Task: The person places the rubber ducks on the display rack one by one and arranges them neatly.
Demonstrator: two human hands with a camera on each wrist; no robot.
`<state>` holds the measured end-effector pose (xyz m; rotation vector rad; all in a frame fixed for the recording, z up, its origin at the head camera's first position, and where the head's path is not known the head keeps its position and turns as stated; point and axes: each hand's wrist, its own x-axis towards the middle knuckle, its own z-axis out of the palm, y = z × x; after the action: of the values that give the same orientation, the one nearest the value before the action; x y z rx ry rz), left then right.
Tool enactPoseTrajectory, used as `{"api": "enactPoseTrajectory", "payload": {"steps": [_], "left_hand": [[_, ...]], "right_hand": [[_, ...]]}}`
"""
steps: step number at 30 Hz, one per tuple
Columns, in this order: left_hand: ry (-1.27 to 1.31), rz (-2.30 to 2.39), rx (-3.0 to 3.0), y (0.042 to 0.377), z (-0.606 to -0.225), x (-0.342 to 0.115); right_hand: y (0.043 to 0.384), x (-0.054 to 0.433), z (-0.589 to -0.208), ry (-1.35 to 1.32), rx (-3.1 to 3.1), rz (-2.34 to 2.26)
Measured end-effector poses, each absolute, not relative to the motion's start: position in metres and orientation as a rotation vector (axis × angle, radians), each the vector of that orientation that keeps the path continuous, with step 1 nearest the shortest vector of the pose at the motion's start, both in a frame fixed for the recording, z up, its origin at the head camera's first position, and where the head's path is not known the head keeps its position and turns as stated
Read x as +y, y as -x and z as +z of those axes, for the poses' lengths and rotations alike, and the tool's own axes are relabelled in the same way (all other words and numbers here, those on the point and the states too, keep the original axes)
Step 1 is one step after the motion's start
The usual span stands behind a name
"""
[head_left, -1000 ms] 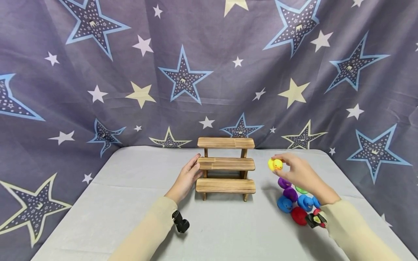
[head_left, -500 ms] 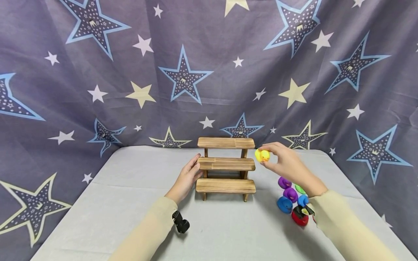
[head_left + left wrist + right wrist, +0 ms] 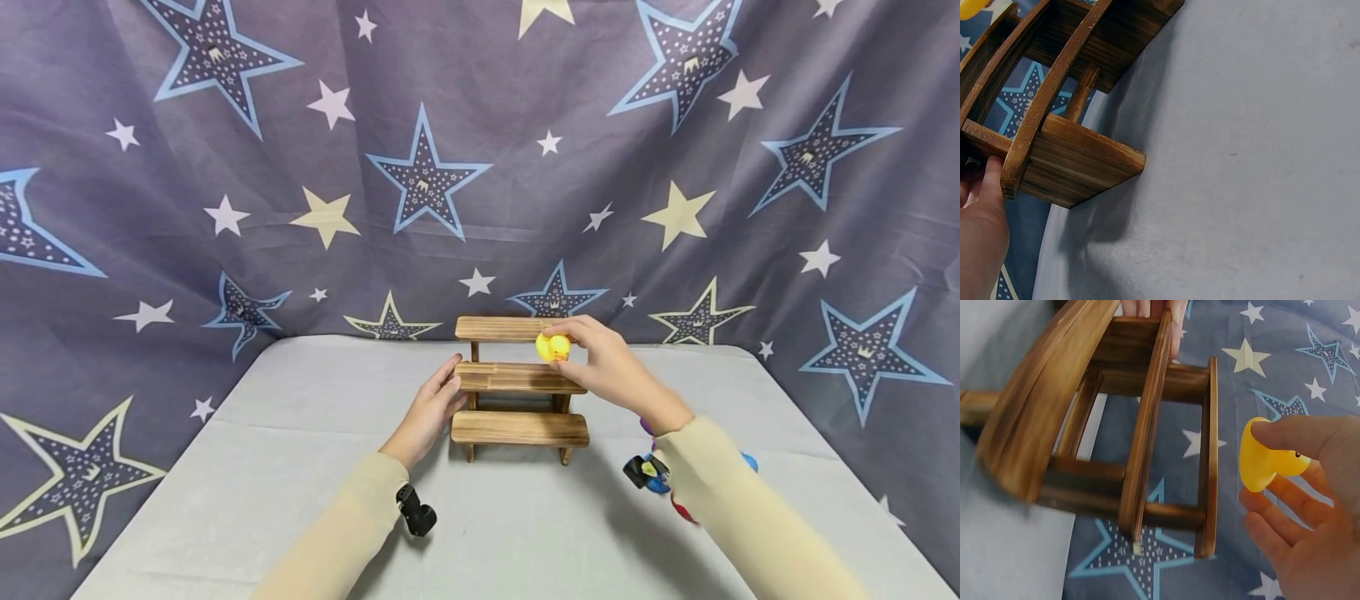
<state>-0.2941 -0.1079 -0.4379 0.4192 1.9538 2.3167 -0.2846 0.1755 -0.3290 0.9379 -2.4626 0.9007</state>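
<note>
A small yellow rubber duck (image 3: 553, 347) is pinched between the thumb and fingers of my right hand (image 3: 611, 367). In the head view it overlaps the space between the top and middle boards of a three-tier wooden stand (image 3: 519, 427). The right wrist view has the duck (image 3: 1259, 456) off to the side of the top board, beyond the stand's edge. My left hand (image 3: 427, 414) holds the left end of the stand's middle board, its thumb and fingers on either side. In the left wrist view, fingers of the left hand (image 3: 985, 212) lie against the stand's side.
Right of the stand, several more ducks lie on the pale cloth-covered table (image 3: 300, 517), mostly hidden by the right forearm; a blue duck (image 3: 750, 462) and a red duck (image 3: 682, 507) peek out. A star-patterned curtain (image 3: 480, 167) hangs behind the table.
My right hand has carried the yellow duck leftward from above the other ducks, slightly up, to the stand's right part. The left hand and the stand have stayed in place.
</note>
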Motion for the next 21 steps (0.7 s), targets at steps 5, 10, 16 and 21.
{"api": "enactPoseTrajectory", "payload": {"steps": [5, 10, 16, 21], "left_hand": [[-0.421, 2.310, 1.953, 0.294, -0.437, -0.108], [-0.409, 2.320, 1.944, 0.294, -0.437, -0.108], [-0.407, 2.320, 1.946, 0.295, -0.437, -0.108], [-0.407, 2.311, 1.951, 0.295, -0.437, -0.108]], "right_hand": [[0.294, 0.159, -0.328, -0.948, -2.482, 0.956], [0.302, 0.146, -0.328, -0.961, -2.476, 0.996], [0.308, 0.133, -0.330, -0.948, -2.497, 1.063], [0.314, 0.122, -0.329, -0.942, -2.506, 1.189]]}}
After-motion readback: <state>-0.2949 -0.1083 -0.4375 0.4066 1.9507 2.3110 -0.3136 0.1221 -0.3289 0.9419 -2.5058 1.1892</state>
